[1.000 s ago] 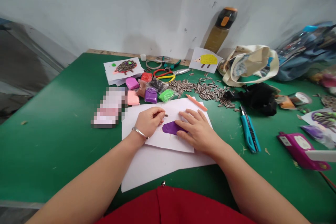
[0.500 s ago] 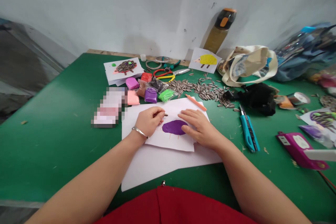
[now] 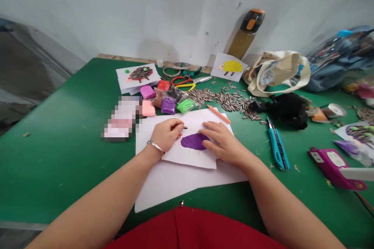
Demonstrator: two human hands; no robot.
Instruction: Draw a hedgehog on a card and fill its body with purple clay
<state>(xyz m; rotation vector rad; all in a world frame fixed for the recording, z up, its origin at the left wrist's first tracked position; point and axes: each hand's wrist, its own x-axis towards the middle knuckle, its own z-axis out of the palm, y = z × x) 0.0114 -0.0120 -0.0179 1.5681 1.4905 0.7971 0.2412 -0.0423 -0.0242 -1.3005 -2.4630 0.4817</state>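
My left hand [image 3: 168, 132], with a silver bangle at its wrist, pinches a small dark brown piece [image 3: 185, 127] between thumb and fingertips. Whether that piece is clay or a seed is too small to tell. Below my fingers, a purple clay oval [image 3: 193, 142] lies flat on a white sheet with faint orange drawn lines. My right hand [image 3: 220, 142] rests open on the sheet, its thumb touching the oval's right end. Larger white paper [image 3: 163, 184] lies underneath. An orange stick-shaped pen or crayon [image 3: 218, 113] lies beyond my right fingers.
Bagged clay packs, including a green one [image 3: 186, 105], lie beyond the paper beside scissors [image 3: 187, 82] and scattered sunflower seeds [image 3: 230, 101]. A pixelated phone-shaped object [image 3: 122, 118] is at left. At right are a blue utility knife [image 3: 277, 144] and a magenta power strip [image 3: 333, 167]. Hedgehog pictures [image 3: 229, 67] stand behind.
Both hands stay almost in place. The piece in my left fingers has turned slightly; the rest of the view has shifted only a little.
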